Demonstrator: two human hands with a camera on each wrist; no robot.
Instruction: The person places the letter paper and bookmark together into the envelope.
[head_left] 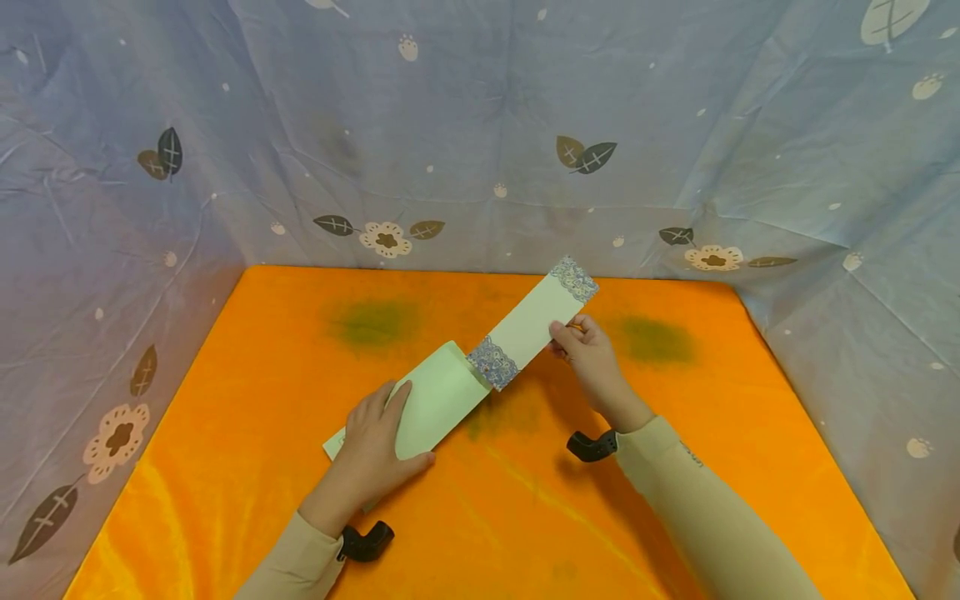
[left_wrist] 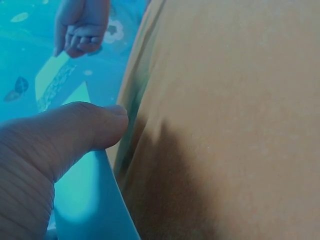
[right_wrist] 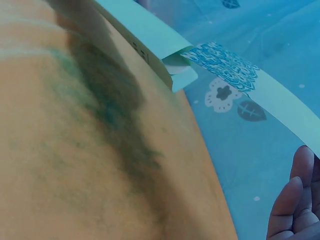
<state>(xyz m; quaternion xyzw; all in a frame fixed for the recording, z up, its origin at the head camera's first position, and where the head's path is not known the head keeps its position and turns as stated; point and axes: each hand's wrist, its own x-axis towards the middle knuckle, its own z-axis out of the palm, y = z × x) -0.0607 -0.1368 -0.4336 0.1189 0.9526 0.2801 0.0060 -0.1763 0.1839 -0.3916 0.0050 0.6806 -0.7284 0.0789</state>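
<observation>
My left hand [head_left: 371, 442] grips a slim pale green box [head_left: 442, 400], held at a slant, its far end pointing up and to the right. In the right wrist view that end is open, with a small flap [right_wrist: 185, 79] sticking out. My right hand [head_left: 595, 362] pinches the lower long edge of a white card strip [head_left: 531, 321] between thumb and fingers. Blue floral lace-like bands mark both of its ends. The strip's lower-left band [right_wrist: 225, 67] lies right at the mouth of the box. In the left wrist view, my left thumb [left_wrist: 95, 125] lies across the box.
An orange cloth [head_left: 525, 517] covers the table, with dark greenish patches on it. Grey-blue curtains [head_left: 480, 125] printed with leaves and flowers stand at the back and both sides. Black curved camera mounts [head_left: 592, 447] sit at both wrists.
</observation>
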